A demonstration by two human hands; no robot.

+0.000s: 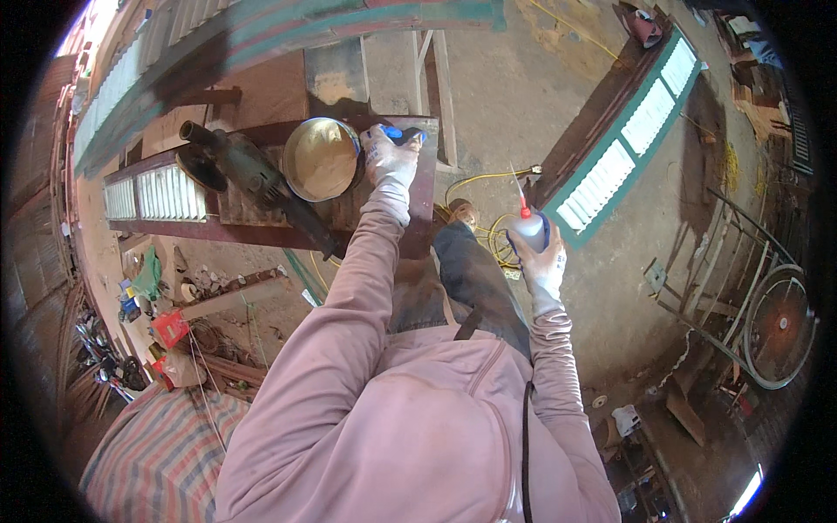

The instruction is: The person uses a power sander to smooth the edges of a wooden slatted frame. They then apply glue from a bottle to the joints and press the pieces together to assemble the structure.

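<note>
Both hands wear white gloves with blue-coated fingers. My left hand (pixel 390 159) is at the right end of a dark red wooden louvered frame (pixel 422 187), its fingers closed around something small and dark that I cannot make out. Just left of it, a round tub (pixel 323 159) of tan powder stands on the frame. An angle grinder (pixel 253 179) lies across the frame further left. My right hand (pixel 545 261) grips a pale squeeze bottle (pixel 528 228) with a red cap and a long thin nozzle pointing up, held off to the right above the floor.
A green-edged louvered panel (pixel 602 183) leans at the right, and another green-painted frame (pixel 349 39) spans the far side. A yellow cord (pixel 501 240) coils on the floor near my feet. A wheel (pixel 780 327) stands at the far right, a striped sheet (pixel 161 458) at the lower left.
</note>
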